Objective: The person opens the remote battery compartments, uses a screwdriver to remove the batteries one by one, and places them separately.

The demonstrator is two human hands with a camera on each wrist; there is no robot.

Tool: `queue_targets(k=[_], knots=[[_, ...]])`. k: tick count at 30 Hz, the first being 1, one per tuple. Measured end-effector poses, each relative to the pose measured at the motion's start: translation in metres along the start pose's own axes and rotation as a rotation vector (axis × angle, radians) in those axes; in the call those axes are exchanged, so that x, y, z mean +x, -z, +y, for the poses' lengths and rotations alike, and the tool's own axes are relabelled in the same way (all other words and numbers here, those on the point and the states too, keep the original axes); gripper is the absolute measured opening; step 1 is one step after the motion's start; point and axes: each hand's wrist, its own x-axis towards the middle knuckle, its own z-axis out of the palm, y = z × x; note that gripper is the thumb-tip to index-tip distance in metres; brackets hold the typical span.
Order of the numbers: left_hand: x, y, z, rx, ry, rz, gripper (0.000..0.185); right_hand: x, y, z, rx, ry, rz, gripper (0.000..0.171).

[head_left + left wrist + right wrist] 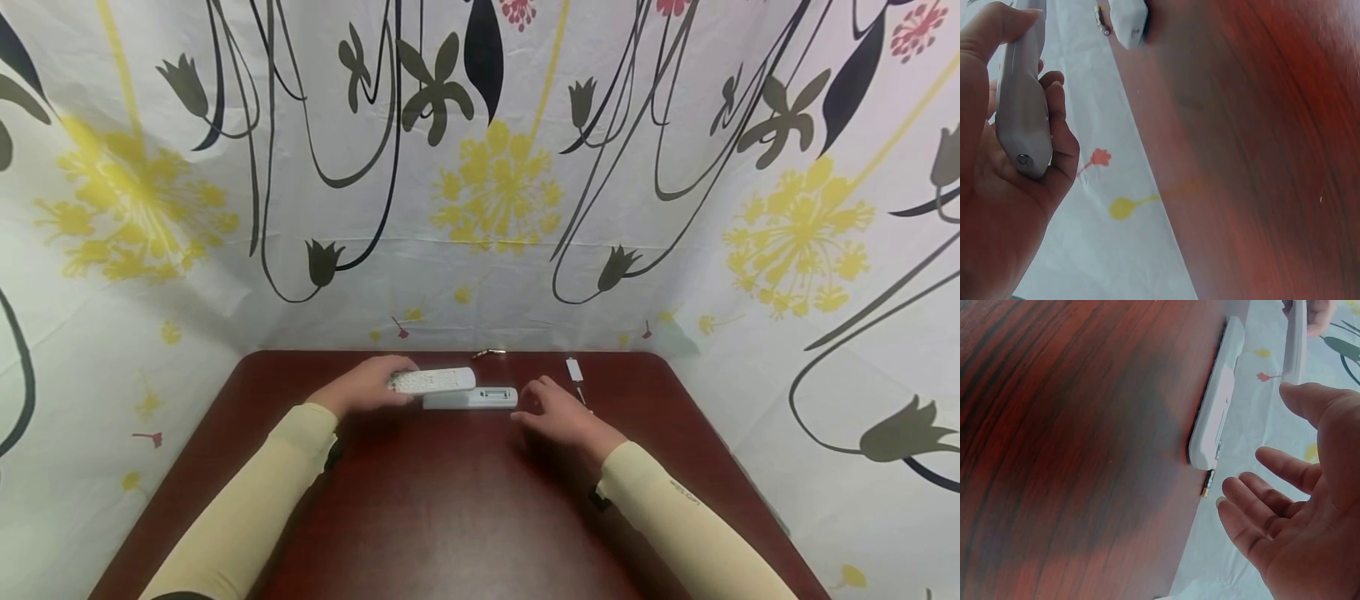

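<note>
Over on the left, we have the left hand (369, 385), fingers curled round a remote (438, 381) lifted off the table (450, 500); a slack grip might drop it onto the second remote (465, 401), lying near the far edge, its battery slot (495, 395) uncovered. Behind that, batteries (489, 353) could roll if bumped. Rightward, the right hand (561, 412), fingers loosely apart, holding nothing: a careless sweep might knock the small white piece (574, 369) beyond.

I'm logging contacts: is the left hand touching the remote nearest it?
Touching: the left wrist view shows the left hand gripping the remote, thumb resting on its casing.
</note>
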Motion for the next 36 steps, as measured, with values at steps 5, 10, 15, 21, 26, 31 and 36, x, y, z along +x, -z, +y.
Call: queue_targets(k=[5, 10, 15, 21, 26, 31, 36], knots=[[0.001, -0.006, 0.009, 0.000, -0.015, -0.010, 0.042, 0.003, -0.002, 0.000, -0.001, 0.006, -0.009, 0.044], [0.004, -0.010, 0.015, 0.008, -0.040, -0.018, 0.042, 0.005, -0.002, 0.000, -0.004, 0.018, -0.010, 0.047], [0.006, -0.012, 0.020, 0.003, -0.047, -0.024, 0.041, 0.006, -0.001, -0.001, -0.005, 0.022, -0.013, 0.047], [0.007, -0.016, 0.024, -0.011, -0.035, -0.028, 0.043, 0.008, -0.001, -0.002, 0.000, 0.028, -0.011, 0.050], [0.012, -0.023, 0.027, -0.012, -0.044, -0.039, 0.043, 0.011, -0.003, -0.005, 0.004, 0.056, 0.010, 0.054], [0.014, -0.027, 0.036, -0.011, -0.046, -0.050, 0.042, 0.013, -0.003, -0.008, 0.026, 0.092, 0.024, 0.060], [0.016, -0.031, 0.042, -0.009, -0.034, -0.055, 0.043, 0.013, -0.001, -0.011, 0.055, 0.102, 0.011, 0.063]])
